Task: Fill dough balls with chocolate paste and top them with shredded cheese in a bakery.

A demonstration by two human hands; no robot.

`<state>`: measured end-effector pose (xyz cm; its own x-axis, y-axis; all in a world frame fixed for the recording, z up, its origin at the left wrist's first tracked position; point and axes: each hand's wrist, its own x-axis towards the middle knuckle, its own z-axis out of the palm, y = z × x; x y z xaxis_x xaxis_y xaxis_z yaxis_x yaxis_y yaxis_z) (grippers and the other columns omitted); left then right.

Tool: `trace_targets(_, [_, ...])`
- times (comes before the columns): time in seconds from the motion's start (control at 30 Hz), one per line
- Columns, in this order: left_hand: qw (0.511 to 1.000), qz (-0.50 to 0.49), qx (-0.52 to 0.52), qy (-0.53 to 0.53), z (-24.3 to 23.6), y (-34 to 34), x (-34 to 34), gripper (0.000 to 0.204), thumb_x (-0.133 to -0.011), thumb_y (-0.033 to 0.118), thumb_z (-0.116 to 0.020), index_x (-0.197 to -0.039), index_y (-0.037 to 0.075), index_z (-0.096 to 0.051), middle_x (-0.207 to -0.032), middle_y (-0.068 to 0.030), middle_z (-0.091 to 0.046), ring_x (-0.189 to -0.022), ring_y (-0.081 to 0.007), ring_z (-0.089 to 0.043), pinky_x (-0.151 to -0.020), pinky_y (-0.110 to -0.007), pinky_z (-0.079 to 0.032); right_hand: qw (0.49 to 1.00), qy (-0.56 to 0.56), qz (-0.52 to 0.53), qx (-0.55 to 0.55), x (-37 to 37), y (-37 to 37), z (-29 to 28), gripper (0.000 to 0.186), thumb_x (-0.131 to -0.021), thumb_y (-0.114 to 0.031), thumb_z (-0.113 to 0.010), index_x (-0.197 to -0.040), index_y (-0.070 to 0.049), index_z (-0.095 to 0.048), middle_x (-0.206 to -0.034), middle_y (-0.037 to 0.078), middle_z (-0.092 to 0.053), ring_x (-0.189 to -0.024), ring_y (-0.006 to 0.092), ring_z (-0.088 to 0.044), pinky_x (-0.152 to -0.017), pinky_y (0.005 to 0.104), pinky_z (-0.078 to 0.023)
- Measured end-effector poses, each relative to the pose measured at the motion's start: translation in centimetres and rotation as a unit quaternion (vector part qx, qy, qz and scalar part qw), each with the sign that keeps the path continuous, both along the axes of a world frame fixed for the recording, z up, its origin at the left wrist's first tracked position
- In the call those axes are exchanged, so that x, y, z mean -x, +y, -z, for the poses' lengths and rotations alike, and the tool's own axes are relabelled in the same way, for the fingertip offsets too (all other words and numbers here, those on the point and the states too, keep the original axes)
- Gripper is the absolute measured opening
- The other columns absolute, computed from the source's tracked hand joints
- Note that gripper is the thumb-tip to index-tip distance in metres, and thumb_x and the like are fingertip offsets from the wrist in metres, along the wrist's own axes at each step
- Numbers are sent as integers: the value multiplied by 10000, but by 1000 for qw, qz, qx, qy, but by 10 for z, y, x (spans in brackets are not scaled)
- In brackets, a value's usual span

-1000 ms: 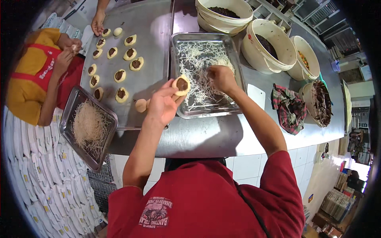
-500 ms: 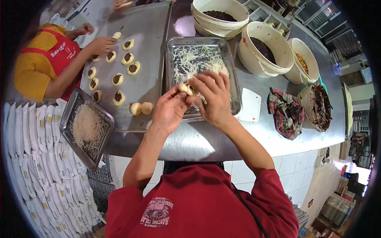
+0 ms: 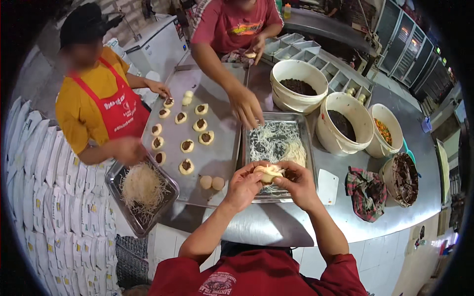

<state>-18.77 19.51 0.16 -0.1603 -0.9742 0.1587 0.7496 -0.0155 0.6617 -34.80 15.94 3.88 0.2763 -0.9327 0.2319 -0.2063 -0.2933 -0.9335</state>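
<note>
hands lifted off tray [image 3: 306, 143] | dough piece [image 3: 269, 173] btwn both hands' fingers [image 3: 260, 169]

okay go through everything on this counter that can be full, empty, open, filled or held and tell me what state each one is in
dough piece: held between left hand and right hand, pinched around its filling
filled dough rounds: open, dark filling showing, on the big tray
two plain dough balls: unfilled
cheese tray: partly covered with shreds
small cheese tray: heaped with shreds
white bucket: holds dark filling
checked cloth: crumpled
</note>
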Motion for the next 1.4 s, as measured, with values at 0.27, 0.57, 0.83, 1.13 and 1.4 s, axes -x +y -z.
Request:
trace_targets(0.27, [921, 346, -113, 138, 40, -9, -19, 420, -828, 363, -455, -1108, 51, -436, -1027, -116, -513, -879, -228, -527, -726, -337, -451, 908, -183, -199, -320, -3, 3, -12, 170, -714, -27, -616, -859, 11, -536, -795, 73, -556, -622, 125, -541, -522, 219, -442])
trace_targets(0.57, [994, -96, -60, 2, 29, 8, 0, 259, -807, 182, -525, -1031, 54, -504, -1077, -98, -502, -983, -214, -486, -874, -369, -381, 959, -187, -110, -180, -8, 16, 14, 181, -674, 0, -590, -846, 16, -536, -802, 79, -555, -725, 167, -550, -591, 281, -449])
trace_targets(0.83, [985, 43, -160, -39, -3, 2, 0, 313, -848, 203, -473, -1095, 10, -464, -1093, -85, -497, -994, -196, -479, -863, -321, -380, 993, -2, -6, 116, -6, 13, 0, 262, -647, -47, -608, -888, -41, -504, -813, 110, -497, -746, 272, -523, -614, 337, -430])
trace_targets(1.13, [974, 14, -223, -40, -15, -1, 1, 315, -863, 212, -423, -1107, 17, -468, -1043, -86, -528, -957, -169, -502, -813, -294, -396, 935, 59, -28, 349, -14, 25, 2, 347, -607, -46, -565, -943, -56, -475, -803, 103, -479, -765, 294, -517, -608, 352, -436])
trace_targets(1.4, [982, 9, -187, -21, -32, -4, -9, 318, -862, 194, -436, -1113, 0, -463, -1023, -88, -537, -916, -174, -527, -783, -293, -429, 952, 100, 69, 280, -30, 31, -14, 247, -625, 63, -595, -843, -28, -524, -842, 130, -514, -703, 284, -544, -575, 328, -453])
